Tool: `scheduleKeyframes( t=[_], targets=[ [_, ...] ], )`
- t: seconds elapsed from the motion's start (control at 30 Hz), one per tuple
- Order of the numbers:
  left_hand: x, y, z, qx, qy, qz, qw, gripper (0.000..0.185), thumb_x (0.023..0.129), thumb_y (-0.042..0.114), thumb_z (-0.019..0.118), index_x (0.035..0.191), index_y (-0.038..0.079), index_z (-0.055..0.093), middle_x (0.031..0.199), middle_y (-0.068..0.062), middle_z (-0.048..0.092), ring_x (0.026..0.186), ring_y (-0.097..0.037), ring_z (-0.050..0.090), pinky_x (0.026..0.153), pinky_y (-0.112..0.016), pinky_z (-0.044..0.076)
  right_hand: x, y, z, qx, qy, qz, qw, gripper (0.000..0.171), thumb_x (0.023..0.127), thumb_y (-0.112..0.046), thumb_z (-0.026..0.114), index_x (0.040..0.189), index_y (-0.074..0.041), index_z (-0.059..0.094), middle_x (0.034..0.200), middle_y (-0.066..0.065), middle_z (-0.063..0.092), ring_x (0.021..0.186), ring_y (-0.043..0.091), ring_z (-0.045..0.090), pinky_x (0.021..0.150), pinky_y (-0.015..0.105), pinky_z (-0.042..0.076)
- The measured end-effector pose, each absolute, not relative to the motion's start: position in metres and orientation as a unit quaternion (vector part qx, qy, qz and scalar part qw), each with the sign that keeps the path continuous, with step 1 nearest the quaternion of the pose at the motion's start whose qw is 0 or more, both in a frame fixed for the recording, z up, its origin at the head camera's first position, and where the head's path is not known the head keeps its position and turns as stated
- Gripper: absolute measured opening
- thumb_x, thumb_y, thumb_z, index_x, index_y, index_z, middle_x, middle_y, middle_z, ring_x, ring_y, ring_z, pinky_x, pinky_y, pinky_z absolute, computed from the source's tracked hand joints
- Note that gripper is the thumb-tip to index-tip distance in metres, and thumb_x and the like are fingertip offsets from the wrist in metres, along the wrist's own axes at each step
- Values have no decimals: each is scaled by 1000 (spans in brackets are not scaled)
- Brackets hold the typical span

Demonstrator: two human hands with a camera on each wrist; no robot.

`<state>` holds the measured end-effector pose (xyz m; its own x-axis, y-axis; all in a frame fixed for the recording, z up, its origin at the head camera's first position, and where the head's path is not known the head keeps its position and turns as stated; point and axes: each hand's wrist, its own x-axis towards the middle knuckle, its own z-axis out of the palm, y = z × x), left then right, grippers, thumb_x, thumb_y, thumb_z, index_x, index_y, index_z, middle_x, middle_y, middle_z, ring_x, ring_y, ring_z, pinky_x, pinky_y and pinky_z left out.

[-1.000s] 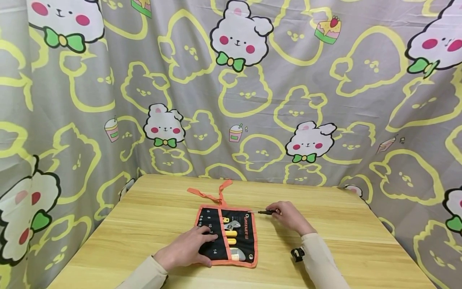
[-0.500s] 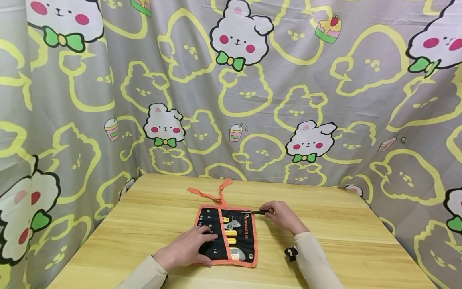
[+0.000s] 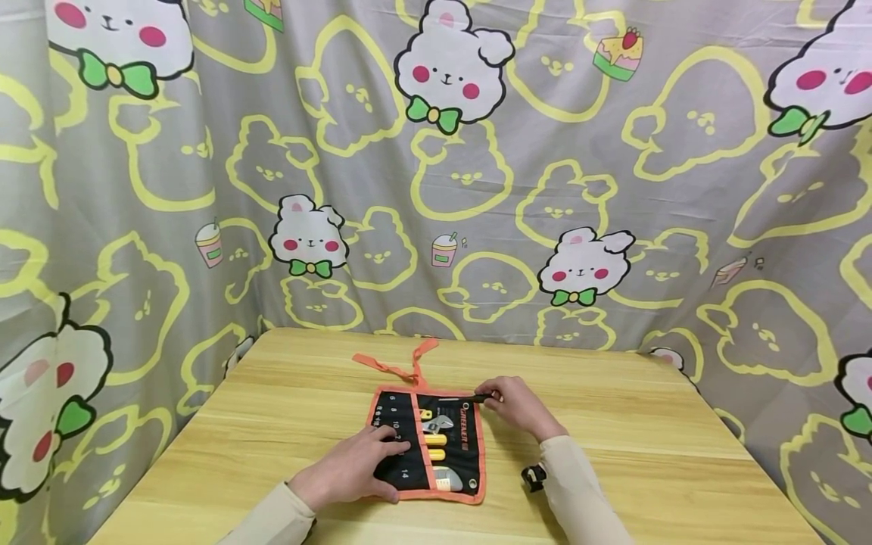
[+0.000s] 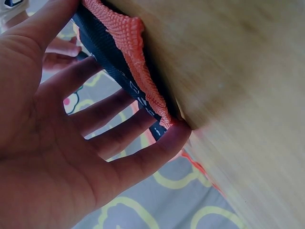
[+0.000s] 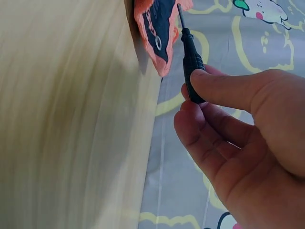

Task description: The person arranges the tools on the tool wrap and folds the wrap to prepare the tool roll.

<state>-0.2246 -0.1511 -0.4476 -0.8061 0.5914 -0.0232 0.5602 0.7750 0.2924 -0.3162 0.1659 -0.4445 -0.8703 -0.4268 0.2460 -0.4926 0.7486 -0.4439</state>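
A black fabric tool pouch point(image 3: 470, 469) with orange edging lies unrolled on the table. My left hand point(image 3: 354, 463) rests on its numbered left part, fingers spread; in the left wrist view the fingers lie over the black cloth and along the orange edge. My right hand point(image 3: 516, 405) pinches the black handle of a screwdriver point(image 5: 191, 59) between thumb and fingers. The screwdriver's thin shaft points left over the pouch's far right corner. An adjustable wrench point(image 3: 439, 424), yellow handles point(image 3: 437, 440) and a grey-and-yellow tool point(image 3: 447, 478) stick out of the pockets.
The wooden table point(image 3: 613, 454) carries the pouch. Orange tie straps point(image 3: 409, 371) stretch from the pouch's far edge. A grey patterned curtain point(image 3: 381, 174) hangs behind and on both sides of the table.
My right hand has moved left with the screwdriver, carrying its shaft from the pouch's right edge further over the black cloth. The left hand has stayed in place.
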Motion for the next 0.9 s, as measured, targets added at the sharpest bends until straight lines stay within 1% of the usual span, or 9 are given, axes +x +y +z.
scheduleKeyframes(
  t=[0.13,0.4,0.53,0.73,0.9],
  targets=[
    [-225,-152,-448,306,941,136,56,73,79,55,82,141,20,64,143,-14,56,129,-36,55,101,-52,52,-316,158,-445,249,-932,255,60,17,93,1,71,105,-8,79,96,2,75,77,9,59,68,27,51],
    [-224,-152,-448,306,940,138,57,73,79,55,83,141,20,64,143,-14,56,128,-35,55,101,-52,51,-316,141,-445,258,-928,265,46,18,96,0,68,110,-6,78,100,5,75,81,12,61,71,31,53],
    [-225,-151,-448,307,940,137,59,73,79,55,82,141,22,64,143,-13,57,127,-34,56,101,-52,52,-316,133,-446,255,-925,278,37,18,97,-2,67,111,-6,77,102,6,75,84,13,62,73,34,55],
    [-225,-151,-448,307,940,136,59,73,79,56,81,141,22,64,143,-12,56,127,-34,56,100,-52,52,-317,126,-450,254,-921,293,30,18,98,-3,67,113,-4,77,105,9,75,89,17,66,78,39,57],
    [-225,-152,-448,305,941,136,60,73,80,56,81,142,22,64,143,-13,56,126,-33,56,100,-52,52,-320,122,-452,255,-919,298,28,18,98,-4,67,113,-5,77,105,8,75,90,19,68,80,39,58]
  ],
)
